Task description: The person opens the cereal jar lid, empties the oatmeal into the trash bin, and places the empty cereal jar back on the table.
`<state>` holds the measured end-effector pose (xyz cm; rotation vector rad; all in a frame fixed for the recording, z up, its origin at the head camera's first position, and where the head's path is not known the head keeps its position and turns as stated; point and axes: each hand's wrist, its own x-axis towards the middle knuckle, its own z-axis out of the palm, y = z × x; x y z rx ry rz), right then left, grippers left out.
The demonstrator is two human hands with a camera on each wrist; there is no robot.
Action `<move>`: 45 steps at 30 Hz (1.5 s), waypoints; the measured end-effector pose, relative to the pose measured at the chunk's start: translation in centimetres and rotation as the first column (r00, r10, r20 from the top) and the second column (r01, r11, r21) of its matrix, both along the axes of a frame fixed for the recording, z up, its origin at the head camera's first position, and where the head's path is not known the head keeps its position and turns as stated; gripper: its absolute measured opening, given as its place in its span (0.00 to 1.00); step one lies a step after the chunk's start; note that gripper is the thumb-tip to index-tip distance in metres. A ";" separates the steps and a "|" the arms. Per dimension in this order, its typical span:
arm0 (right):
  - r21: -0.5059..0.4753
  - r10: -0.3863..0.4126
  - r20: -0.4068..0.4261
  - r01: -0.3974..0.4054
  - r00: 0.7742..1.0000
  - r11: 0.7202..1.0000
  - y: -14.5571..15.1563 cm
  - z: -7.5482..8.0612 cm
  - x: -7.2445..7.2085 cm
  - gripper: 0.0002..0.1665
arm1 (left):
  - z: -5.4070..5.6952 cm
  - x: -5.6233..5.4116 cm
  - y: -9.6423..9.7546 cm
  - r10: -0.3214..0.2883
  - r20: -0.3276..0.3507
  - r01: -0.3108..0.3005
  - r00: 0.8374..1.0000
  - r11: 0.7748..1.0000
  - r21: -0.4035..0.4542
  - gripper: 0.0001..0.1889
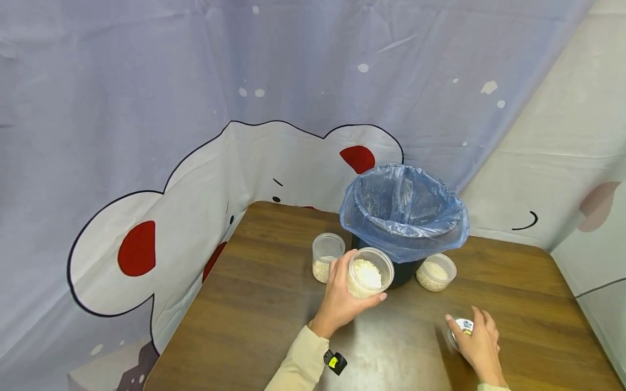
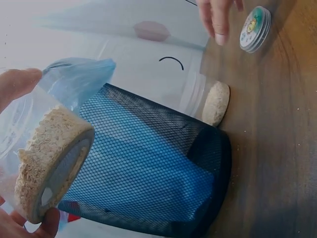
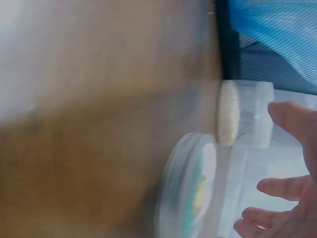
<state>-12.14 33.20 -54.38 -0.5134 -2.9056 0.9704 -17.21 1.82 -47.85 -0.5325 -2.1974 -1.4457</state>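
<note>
My left hand [image 1: 337, 304] grips a clear round plastic container [image 1: 368, 274] partly filled with pale flakes, held tilted in front of the bin. In the left wrist view, the flakes [image 2: 52, 153] lie slanted inside it. My right hand [image 1: 478, 345] hovers over round lids with a printed label [image 1: 467, 325] on the table at the right. In the right wrist view, its fingers [image 3: 282, 188] are spread and apart from the lids [image 3: 190, 183], which appear stacked.
A dark mesh bin [image 2: 148, 163] lined with a blue bag [image 1: 406, 241] stands at the table's back. Clear containers of pale flakes stand on either side, one left [image 1: 323, 263] and one right [image 1: 435, 273]. A printed cloth [image 1: 303, 65] hangs behind the wooden table [image 1: 235, 320].
</note>
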 end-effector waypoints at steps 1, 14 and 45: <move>-0.002 0.003 -0.030 -0.003 1.000 1.000 -0.2 0.3 -0.1 0.50 | 0.1 0.0 0.0 0.003 0.000 -0.003 1.000 1.000 0.000 0.50; -0.181 -0.084 -0.460 0.000 0.884 0.984 -5.0 9.2 -1.8 0.28 | 1.8 -0.6 -0.5 0.032 -0.040 -0.032 0.999 0.999 -0.009 0.51; -0.190 -0.088 -0.618 -0.039 0.781 0.981 -9.0 15.0 -7.5 0.37 | 8.4 -3.4 -0.8 0.005 -0.257 -0.013 0.966 1.000 -0.028 0.49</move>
